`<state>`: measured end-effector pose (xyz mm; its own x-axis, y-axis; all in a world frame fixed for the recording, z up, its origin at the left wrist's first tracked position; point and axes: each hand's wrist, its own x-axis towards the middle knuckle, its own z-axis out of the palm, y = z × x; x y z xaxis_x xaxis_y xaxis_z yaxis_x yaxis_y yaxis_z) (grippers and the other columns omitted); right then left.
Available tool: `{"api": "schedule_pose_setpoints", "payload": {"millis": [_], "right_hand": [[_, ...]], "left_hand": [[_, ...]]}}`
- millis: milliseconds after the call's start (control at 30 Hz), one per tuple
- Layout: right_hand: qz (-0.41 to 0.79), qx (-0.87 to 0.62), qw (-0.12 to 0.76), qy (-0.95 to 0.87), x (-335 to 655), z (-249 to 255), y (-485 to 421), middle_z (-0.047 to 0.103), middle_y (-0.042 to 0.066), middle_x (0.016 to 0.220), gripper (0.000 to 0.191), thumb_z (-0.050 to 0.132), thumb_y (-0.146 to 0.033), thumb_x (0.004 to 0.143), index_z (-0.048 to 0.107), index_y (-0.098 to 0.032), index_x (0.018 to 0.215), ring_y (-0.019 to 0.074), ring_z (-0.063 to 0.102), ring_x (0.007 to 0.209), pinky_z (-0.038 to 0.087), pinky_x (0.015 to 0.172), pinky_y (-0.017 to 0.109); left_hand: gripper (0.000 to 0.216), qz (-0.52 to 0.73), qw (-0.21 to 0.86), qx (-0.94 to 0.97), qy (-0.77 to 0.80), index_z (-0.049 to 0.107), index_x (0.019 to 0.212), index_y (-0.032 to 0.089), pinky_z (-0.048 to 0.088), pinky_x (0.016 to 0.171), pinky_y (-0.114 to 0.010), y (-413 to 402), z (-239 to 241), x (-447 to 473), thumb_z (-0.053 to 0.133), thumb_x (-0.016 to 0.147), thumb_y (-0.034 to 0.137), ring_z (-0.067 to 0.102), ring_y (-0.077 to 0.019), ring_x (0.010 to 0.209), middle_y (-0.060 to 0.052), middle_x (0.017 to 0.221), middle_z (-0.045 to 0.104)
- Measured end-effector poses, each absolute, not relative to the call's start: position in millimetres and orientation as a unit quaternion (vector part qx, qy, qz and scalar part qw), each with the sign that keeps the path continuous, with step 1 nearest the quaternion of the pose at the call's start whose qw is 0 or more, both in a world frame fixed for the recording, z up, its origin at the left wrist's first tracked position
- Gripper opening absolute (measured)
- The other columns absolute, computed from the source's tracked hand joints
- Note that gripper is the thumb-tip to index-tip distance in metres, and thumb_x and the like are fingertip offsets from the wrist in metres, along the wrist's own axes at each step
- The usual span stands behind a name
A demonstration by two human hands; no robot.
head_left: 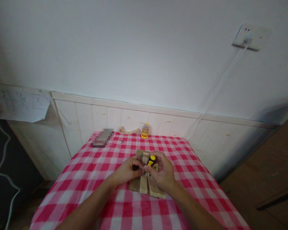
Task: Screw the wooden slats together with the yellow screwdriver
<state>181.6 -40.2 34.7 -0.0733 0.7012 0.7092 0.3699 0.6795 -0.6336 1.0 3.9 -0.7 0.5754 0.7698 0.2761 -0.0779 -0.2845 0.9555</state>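
My right hand (pixel 163 169) is wrapped round a yellow and black screwdriver (pixel 151 159), its handle tilted up and to the right. Close beside it, my left hand (pixel 130 170) has its thumb and fingertips pinched together near the tool's lower end; what they pinch is too small to make out. Both hands are over a flat wooden board (pixel 134 184) with several pale wooden strips (pixel 144 187) on it. Small dark spots, perhaps holes or screws, show on the strips. The screwdriver's tip is hidden by the fingers.
A red and white checked cloth (pixel 86 188) covers the table. Toward the wall stand a clear case with a yellow base (pixel 145 131), a pale strap (pixel 129 131), a small metal piece (pixel 122 141) and a blurred-out flat object (pixel 102 138). A cable runs from the wall socket (pixel 251 37).
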Motion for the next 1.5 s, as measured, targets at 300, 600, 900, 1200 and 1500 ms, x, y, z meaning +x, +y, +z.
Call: {"api": "schedule_pose_setpoints", "payload": {"millis": [300,600,900,1200,1500], "right_hand": [[0.091,-0.34,0.559,-0.75,183.8,40.4,-38.6,0.074,0.005,0.101,0.037,0.078,-0.024,0.081,0.066,-0.029,0.115,0.0224,0.071,0.091,0.059,0.084,0.038],[0.106,-0.312,0.526,-0.784,186.0,40.8,-43.4,0.072,0.009,0.116,0.047,0.06,-0.015,0.088,0.057,-0.028,0.133,0.024,0.072,0.1,0.06,0.087,0.038],[0.11,-0.317,0.523,-0.783,186.8,41.6,-42.8,0.074,0.008,0.117,0.049,0.063,-0.016,0.087,0.058,-0.029,0.134,0.0238,0.073,0.097,0.061,0.086,0.038],[0.099,-0.343,0.538,-0.764,186.1,42.1,-41.9,0.075,0.006,0.111,0.043,0.072,-0.021,0.083,0.064,-0.029,0.125,0.0248,0.072,0.097,0.06,0.09,0.04],[0.129,-0.409,0.591,-0.683,185.5,25.4,-32.2,0.075,0.007,0.107,0.048,0.071,-0.022,0.084,0.06,-0.025,0.131,0.0214,0.074,0.087,0.062,0.08,0.034]], "left_hand": [[0.017,0.395,0.531,0.707,0.249,0.076,0.076,0.016,0.046,0.084,-0.033,4.4,-2.3,0.8,0.078,0.077,0.033,0.06,-0.0219,0.093,-0.007,0.095,0.064],[0.006,0.397,0.537,0.706,0.234,0.077,0.076,0.018,0.047,0.091,-0.037,7.2,-6.7,0.4,0.075,0.077,0.024,0.061,-0.024,0.1,-0.009,0.107,0.066],[0.007,0.389,0.536,0.709,0.243,0.078,0.078,0.018,0.047,0.091,-0.036,6.5,-5.5,-0.4,0.075,0.076,0.024,0.061,-0.0235,0.099,-0.008,0.103,0.065],[0.008,0.383,0.53,0.715,0.247,0.075,0.075,0.017,0.047,0.087,-0.035,4.2,-1.0,-0.1,0.074,0.077,0.025,0.062,-0.023,0.097,-0.008,0.101,0.066],[0.019,0.466,0.505,0.657,0.311,0.07,0.094,0.017,0.047,0.084,-0.032,7.0,-6.9,6.2,0.06,0.078,0.011,0.062,-0.0197,0.09,-0.005,0.092,0.067]]}}
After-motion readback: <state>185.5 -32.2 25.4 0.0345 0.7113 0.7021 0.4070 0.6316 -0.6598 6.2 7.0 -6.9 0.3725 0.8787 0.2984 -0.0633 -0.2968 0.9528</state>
